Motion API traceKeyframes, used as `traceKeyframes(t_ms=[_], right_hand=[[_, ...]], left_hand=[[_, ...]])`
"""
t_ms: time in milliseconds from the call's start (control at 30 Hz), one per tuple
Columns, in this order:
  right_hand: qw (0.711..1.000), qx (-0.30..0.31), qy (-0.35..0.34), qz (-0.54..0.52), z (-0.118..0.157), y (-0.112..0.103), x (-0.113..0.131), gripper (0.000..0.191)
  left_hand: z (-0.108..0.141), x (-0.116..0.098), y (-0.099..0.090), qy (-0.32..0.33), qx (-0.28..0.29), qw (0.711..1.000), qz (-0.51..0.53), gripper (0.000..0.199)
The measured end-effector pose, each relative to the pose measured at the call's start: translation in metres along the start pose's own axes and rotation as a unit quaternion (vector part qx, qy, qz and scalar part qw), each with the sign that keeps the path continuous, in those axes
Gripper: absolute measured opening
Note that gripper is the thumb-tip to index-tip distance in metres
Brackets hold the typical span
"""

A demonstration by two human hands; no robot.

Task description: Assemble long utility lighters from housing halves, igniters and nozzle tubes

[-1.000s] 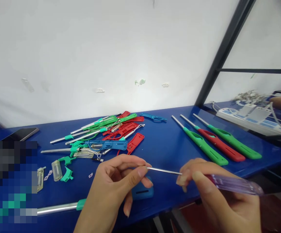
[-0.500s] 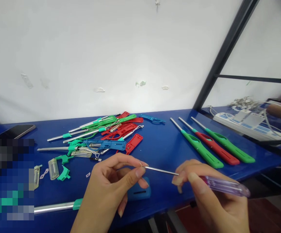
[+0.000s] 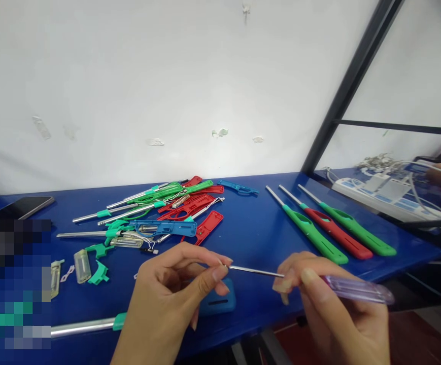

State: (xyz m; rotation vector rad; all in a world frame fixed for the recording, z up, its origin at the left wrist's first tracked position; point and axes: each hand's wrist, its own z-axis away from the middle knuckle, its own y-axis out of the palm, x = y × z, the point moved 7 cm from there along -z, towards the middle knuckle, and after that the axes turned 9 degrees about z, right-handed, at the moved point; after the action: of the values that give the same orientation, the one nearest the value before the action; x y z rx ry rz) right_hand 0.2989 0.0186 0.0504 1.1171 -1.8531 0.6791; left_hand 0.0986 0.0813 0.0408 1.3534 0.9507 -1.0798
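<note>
As R hand (image 3: 321, 294) grips screwdriver (image 3: 256, 270), L hand (image 3: 180, 286) pinches tiny pc (image 3: 227, 265) at its tip.

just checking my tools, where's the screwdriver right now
In the head view, the screwdriver is right of centre, held in the right hand, its tip at the left hand, nearer the camera than the row of three lighters.

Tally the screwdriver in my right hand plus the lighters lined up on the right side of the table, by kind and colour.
Purple-handled screwdriver: 1
Green lighters: 2
Red lighter: 1
Total: 4
</note>
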Motion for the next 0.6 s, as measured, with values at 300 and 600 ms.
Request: traceKeyframes(t_ms=[300, 600], right_hand=[[1.000, -0.001, 0.008, -0.028, -0.001, 0.004, 0.004, 0.024], [0.996, 0.066, -0.045, -0.034, -0.011, 0.001, 0.004, 0.027]], left_hand=[[-0.002, 0.005, -0.005, -0.003, -0.001, 1.000, -0.004, 0.025], [0.001, -0.005, -0.001, 0.026, 0.042, 0.994, -0.097, 0.021]])
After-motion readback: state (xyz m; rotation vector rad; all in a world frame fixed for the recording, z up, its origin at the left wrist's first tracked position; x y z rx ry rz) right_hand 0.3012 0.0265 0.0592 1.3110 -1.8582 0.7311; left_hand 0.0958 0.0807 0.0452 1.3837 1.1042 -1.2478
